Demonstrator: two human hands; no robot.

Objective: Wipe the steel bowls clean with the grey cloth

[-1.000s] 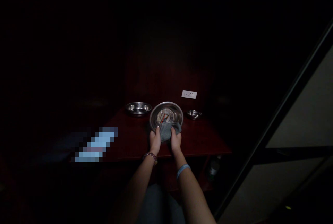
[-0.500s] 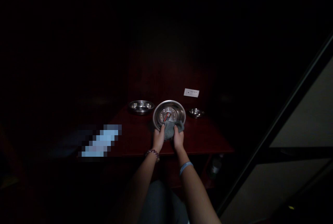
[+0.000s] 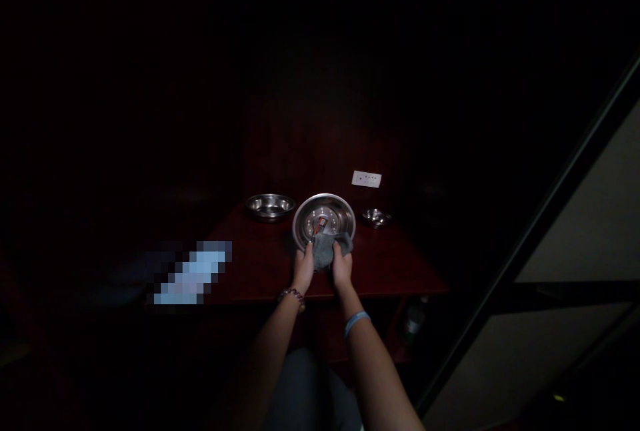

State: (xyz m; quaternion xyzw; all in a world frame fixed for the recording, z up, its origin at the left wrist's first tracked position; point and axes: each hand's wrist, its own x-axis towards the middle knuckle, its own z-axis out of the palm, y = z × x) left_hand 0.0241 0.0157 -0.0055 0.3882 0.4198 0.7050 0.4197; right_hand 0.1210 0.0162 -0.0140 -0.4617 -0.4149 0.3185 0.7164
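Observation:
A round stainless steel bowl (image 3: 344, 214) is tilted toward me above the table, its inside showing a ring of small bright spots. My left hand (image 3: 303, 269) grips its near rim on the left, thumb on the inner side, fingers hidden behind. At the near right rim, my right hand (image 3: 343, 267) is closed on a grey cloth (image 3: 324, 252) draped over the bowl's edge, thumb on top. The cloth reaches across to my left thumb. A small orange-and-dark patch (image 3: 321, 225) shows inside the bowl; whether it is a label or a reflection is unclear.
On the dark red table (image 3: 250, 271) stand a wide steel dish (image 3: 270, 207) at the left and a smaller steel bowl (image 3: 376, 218) at the right. A white socket plate (image 3: 367, 179) is on the back wall. Below the tabletop stands a bottle (image 3: 413, 321). The surroundings are very dark.
The whole view has shifted very slightly. Both hands, the bowl and the cloth keep nearly the same position and hold.

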